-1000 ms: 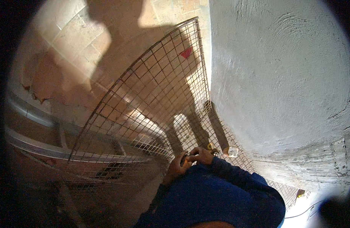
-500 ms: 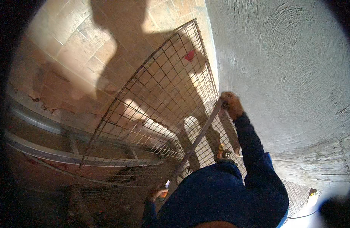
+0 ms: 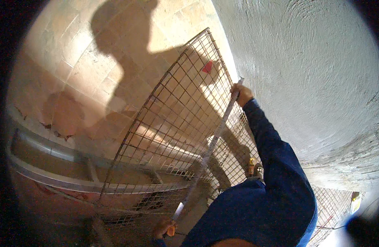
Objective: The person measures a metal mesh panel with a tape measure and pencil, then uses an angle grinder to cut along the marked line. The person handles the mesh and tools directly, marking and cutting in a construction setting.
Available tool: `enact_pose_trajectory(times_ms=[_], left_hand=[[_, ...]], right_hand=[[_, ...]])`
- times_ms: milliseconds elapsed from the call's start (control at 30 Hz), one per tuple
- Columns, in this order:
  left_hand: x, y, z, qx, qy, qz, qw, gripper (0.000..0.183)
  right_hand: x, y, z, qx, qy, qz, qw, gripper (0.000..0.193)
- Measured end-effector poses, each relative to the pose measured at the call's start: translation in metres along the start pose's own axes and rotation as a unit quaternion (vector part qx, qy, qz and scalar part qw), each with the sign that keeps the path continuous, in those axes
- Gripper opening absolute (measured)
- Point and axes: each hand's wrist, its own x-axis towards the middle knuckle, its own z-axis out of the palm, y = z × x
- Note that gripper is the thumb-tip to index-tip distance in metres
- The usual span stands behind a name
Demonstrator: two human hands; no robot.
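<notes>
The hands have spread apart, so a long, pale-grey measuring tape [image 3: 214, 142] now slants taut before the brown wire-mesh panel [image 3: 167, 88]: right hand [image 3: 243, 95]'s grip clamped near its upper end, left hand [image 3: 161, 228]'s around an orange case [image 3: 171, 231].

From the view's centre, the mesh panel [image 3: 165, 85] spans twelve to eight o'clock, in front of the tiles [image 3: 84, 53] at ten. Before the mesh, the tape [image 3: 214, 142] runs from the left hand [image 3: 161, 227], near half past six, to the right hand [image 3: 244, 95] at two. The wall [image 3: 306, 90] fills three; a rail [image 3: 53, 173] lies around eight.
</notes>
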Motion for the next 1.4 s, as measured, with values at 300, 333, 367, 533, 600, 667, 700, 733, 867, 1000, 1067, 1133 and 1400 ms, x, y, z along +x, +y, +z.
enact_pose_trajectory(times_ms=[300,333,367,533,600,667,700,733,867,1000,1067,1133,1400], left_hand=[[-0.042,0.076,-0.060,0.239,0.281,0.104,0.923,0.037],[-0.045,0.090,-0.066,0.292,0.316,0.124,0.894,0.037],[-0.049,0.105,-0.074,0.344,0.352,0.137,0.860,0.037],[-0.069,0.160,-0.091,0.561,0.468,0.169,0.661,0.038],[-0.072,0.182,-0.096,0.569,0.427,0.213,0.670,0.039],[-0.073,0.202,-0.099,0.453,0.385,0.242,0.767,0.040],[-0.073,0.211,-0.097,0.365,0.386,0.216,0.819,0.039],[-0.072,0.220,-0.096,0.272,0.392,0.191,0.858,0.039],[-0.070,0.237,-0.081,0.218,0.418,0.207,0.858,0.038],[-0.067,0.232,-0.068,0.300,0.532,0.325,0.722,0.038],[-0.067,0.229,-0.072,0.301,0.519,0.323,0.732,0.038],[-0.069,0.231,-0.085,0.320,0.473,0.284,0.771,0.037],[-0.053,0.215,-0.100,0.369,0.489,0.315,0.725,0.034]], right_hand=[[-0.117,0.091,0.171,-0.150,-0.191,0.017,0.970,0.032],[-0.113,0.093,0.186,-0.136,-0.178,0.024,0.974,0.031],[-0.107,0.095,0.200,-0.122,-0.164,0.033,0.978,0.030],[-0.074,0.089,0.239,-0.086,-0.135,0.004,0.987,0.029],[-0.067,0.085,0.248,-0.104,-0.119,-0.007,0.987,0.028],[-0.062,0.082,0.255,-0.050,-0.130,-0.016,0.990,0.027],[-0.059,0.080,0.258,-0.064,-0.116,-0.025,0.991,0.027],[-0.056,0.078,0.260,-0.073,-0.107,-0.042,0.991,0.027],[-0.039,0.079,0.261,-0.036,-0.103,-0.008,0.994,0.028],[-0.027,0.090,0.258,0.003,-0.182,0.006,0.983,0.026],[-0.023,0.097,0.258,0.007,-0.141,0.016,0.990,0.026],[-0.018,0.101,0.258,0.002,-0.127,0.026,0.992,0.027],[-0.001,0.109,0.259,0.018,-0.143,0.057,0.988,0.035]])
